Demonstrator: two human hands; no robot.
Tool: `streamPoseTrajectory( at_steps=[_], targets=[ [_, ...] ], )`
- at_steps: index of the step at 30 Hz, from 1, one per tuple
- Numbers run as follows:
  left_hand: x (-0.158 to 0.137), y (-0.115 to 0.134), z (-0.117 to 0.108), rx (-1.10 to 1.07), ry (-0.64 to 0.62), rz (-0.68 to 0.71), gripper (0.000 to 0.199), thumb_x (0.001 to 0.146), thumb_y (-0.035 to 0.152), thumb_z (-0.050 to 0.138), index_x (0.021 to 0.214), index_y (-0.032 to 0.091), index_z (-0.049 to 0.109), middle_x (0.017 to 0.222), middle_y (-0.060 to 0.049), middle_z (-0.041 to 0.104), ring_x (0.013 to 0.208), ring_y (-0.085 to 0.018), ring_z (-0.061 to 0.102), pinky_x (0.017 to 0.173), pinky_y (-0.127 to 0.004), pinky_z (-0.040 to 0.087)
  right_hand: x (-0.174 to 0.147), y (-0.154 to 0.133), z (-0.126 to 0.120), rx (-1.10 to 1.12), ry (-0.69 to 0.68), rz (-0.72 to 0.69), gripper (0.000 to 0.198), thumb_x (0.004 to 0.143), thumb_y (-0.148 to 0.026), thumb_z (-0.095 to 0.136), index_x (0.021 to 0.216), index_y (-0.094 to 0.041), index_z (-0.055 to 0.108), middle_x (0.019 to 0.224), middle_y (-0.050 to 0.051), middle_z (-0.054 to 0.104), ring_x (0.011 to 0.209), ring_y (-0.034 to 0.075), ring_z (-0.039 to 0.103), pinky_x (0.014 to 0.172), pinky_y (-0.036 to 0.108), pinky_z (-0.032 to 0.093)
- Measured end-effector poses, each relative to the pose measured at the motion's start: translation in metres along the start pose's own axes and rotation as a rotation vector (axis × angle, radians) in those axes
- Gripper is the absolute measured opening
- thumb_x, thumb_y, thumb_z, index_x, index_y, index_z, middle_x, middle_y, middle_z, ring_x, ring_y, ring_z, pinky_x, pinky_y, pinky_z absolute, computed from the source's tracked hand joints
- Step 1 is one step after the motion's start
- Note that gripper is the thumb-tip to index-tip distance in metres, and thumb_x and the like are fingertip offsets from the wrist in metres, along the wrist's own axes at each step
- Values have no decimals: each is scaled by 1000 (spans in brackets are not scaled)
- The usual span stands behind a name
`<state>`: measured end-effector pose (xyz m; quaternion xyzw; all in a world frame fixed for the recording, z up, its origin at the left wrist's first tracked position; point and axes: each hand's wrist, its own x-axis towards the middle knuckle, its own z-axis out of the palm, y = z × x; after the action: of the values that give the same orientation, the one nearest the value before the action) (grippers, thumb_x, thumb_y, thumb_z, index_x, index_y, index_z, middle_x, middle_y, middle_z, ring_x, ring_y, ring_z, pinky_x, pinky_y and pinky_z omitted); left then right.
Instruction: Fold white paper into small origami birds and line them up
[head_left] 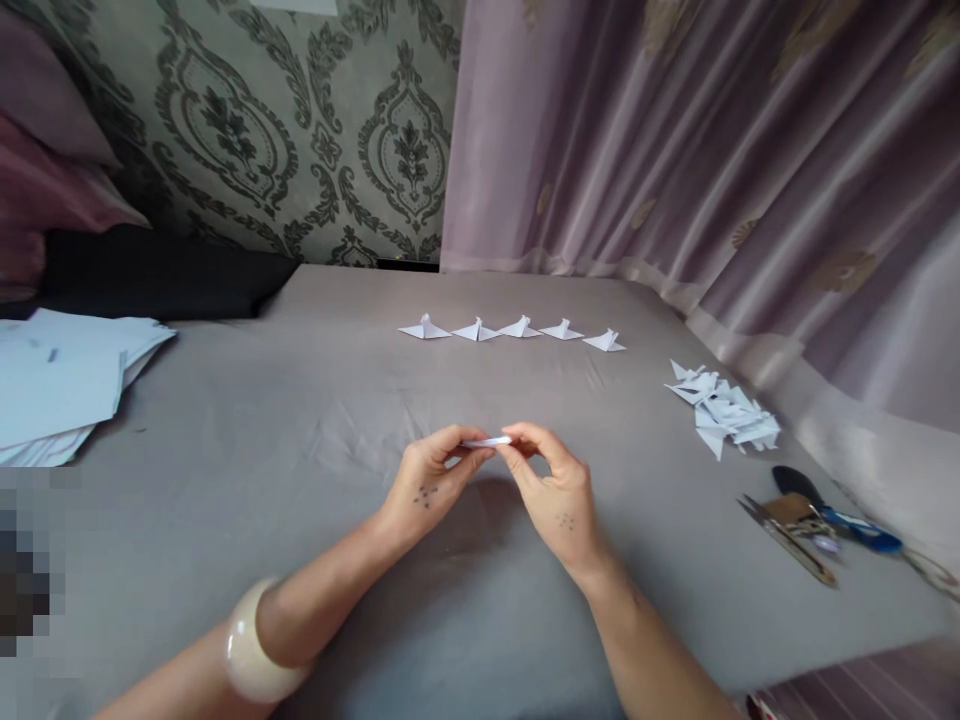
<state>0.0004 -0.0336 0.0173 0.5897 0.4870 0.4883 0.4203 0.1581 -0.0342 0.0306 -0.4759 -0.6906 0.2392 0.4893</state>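
Note:
A small, narrow piece of folded white paper [491,441] is held above the grey cloth surface [247,400]. My left hand [439,470] pinches its left end between thumb and fingers. At the other end, the thumb and forefinger of my right hand [551,485] are closed on it. Most of the paper's shape is hidden by the fingertips. Beyond both hands stands a row of several folded white paper birds [523,327], their wings spread on the cloth.
To the right lies a heap of folded white paper pieces [731,410]. Nearer are a pointed tool [791,540] and a blue-and-black handled item [862,527]. At left are stacked paper sheets [60,380] and black cloth [150,275]. A curtain [675,150] borders the right side.

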Motion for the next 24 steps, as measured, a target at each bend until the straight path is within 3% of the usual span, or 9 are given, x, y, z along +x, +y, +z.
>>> streamPoseTrajectory(
  at_steps=[5,11,15,18,24],
  targets=[
    [1,-4,-3,240,31,119,8,86,24,62,93,21,66,85,-2,73,77,-17,68,71,-25,53,1,6,-2,-150,-70,-165,19,92,-16,49,92,-24,67,90,3,69,83,15,65,78,29,52],
    [0,-8,-4,468,21,366,13,93,23,51,96,21,63,88,-4,69,82,-16,65,78,-27,52,-1,8,-2,-296,-158,-172,18,94,-18,48,95,-23,65,91,5,68,85,18,64,80,32,50],
    [-2,-14,-6,558,-5,449,17,95,18,46,99,20,62,89,-5,67,83,-16,61,78,-28,50,-3,10,-2,-379,-206,-159,19,94,-15,43,94,-21,61,90,7,65,84,19,63,76,32,49],
    [0,-14,-7,574,44,439,16,94,18,46,96,21,62,86,-4,66,81,-16,60,77,-27,49,-1,11,-3,-422,-187,-130,19,93,-14,41,91,-19,60,86,7,64,80,19,62,72,32,49],
    [3,-6,-4,453,80,222,9,90,28,56,87,22,63,79,-2,69,72,-15,64,65,-24,49,4,6,-5,-208,-101,-109,18,93,-18,46,94,-24,63,96,6,63,87,16,63,78,29,51]
  ],
)
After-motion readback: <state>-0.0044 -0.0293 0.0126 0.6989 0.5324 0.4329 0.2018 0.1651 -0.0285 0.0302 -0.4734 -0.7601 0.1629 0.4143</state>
